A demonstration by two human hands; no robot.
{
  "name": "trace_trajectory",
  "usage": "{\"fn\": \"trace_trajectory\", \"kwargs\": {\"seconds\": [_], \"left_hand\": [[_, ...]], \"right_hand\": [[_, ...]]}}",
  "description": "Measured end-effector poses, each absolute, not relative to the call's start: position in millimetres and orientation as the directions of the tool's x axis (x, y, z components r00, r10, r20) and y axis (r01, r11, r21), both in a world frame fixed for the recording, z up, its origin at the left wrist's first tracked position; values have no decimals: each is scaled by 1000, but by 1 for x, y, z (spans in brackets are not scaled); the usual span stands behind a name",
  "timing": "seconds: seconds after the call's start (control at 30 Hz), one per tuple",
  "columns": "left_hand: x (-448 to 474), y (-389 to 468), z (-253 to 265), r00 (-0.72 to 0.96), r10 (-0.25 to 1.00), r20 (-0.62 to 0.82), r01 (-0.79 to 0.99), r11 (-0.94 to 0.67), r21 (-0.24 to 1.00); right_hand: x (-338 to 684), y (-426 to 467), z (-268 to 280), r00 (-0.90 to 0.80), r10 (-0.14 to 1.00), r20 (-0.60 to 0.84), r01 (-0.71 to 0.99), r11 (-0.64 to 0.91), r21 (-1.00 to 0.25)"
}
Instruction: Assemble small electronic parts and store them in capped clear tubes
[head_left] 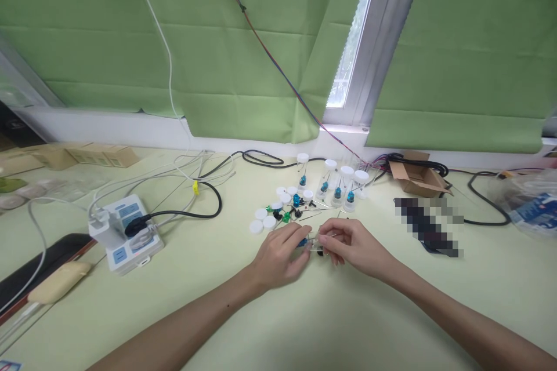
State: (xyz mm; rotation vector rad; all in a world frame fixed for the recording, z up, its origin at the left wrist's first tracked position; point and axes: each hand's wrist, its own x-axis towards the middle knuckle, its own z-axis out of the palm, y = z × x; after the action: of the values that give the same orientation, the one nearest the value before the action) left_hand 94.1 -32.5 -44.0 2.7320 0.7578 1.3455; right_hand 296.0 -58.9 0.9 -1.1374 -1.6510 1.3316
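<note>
At the near side of a pale green table [209, 319], two bare hands meet over one small job; the left hand [281, 255], palm down, pinches a small clear piece [313, 242] between thumb and fingers, with a blue part [301, 242] showing at its fingertips; the right hand [348, 243] comes in from the other side, fingers curled and thumb drawn toward them at the right end of that clear piece, though what exactly it grips cannot be told; a black bit [320, 251] shows just below, between the hands.

Just beyond the fingers lies a loose scatter: round white caps [256, 226], green parts [286, 217], another blue fitting [296, 200], black pieces [298, 214] and thin metal rods [310, 216]; behind these stand four clear containers [337, 194] with white lids, blue parts visible inside them; well to the left sits a white power strip [130, 237] with a black plug [137, 225] in it; at the right rear stands an open cardboard box [418, 186], near a pixelated dark object [429, 229].
</note>
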Motion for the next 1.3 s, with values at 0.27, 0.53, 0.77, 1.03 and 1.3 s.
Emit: {"fn": "trace_trajectory", "kwargs": {"seconds": [0.27, 0.53, 0.77, 1.03, 1.3], "left_hand": [[95, -31, -47, 551, 397, 734, 386, -901, 197], [95, -31, -51, 571, 382, 727, 391, -905, 169], [96, -31, -49, 599, 340, 725, 377, -918, 120], [97, -31, -47, 628, 321, 709, 359, -928, 102], [97, -29, -49, 645, 314, 697, 355, -930, 92]], "right_hand": [[294, -60, 2, -362, 932, -4, 220, 81, -972], [295, -61, 0, -352, 936, -14, 250, 79, -965], [294, -61, -4, -324, 946, -25, 297, 77, -952], [291, -61, -8, -314, 950, -4, 328, 104, -939], [293, -60, -12, -296, 955, 2, 363, 114, -925]]}}
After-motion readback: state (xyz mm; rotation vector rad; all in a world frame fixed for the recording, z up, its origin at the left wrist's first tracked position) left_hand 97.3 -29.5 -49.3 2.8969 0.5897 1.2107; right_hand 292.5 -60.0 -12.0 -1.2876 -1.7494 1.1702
